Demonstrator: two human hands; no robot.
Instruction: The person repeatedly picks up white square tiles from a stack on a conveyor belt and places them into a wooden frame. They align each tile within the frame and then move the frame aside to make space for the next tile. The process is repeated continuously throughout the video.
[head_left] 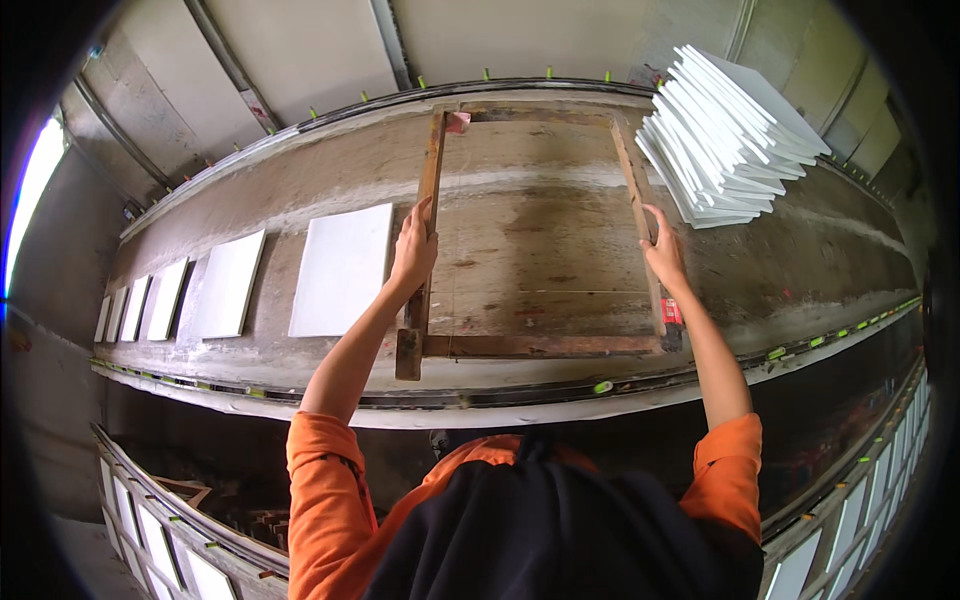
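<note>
A rectangular wooden frame (540,346) lies flat over the long table, or just above it; I cannot tell if it touches. My left hand (413,252) grips its left rail, the fingers on the outer side hidden in part. On the right rail my right hand (665,256) has a hold, its thumb and fingers around the wood. Red patches show at two corners of the frame. The tabletop shows through it; whether a fine mesh spans it I cannot make out. Just left of the frame lies a white rectangular panel (343,268).
More white panels (233,284) lie in a row along the long worn table (760,270) to the left. A tall, leaning stack of white panels (730,130) stands at the far right. Metal rails (500,398) with green clips edge the table. Behind me another rail table holds panels.
</note>
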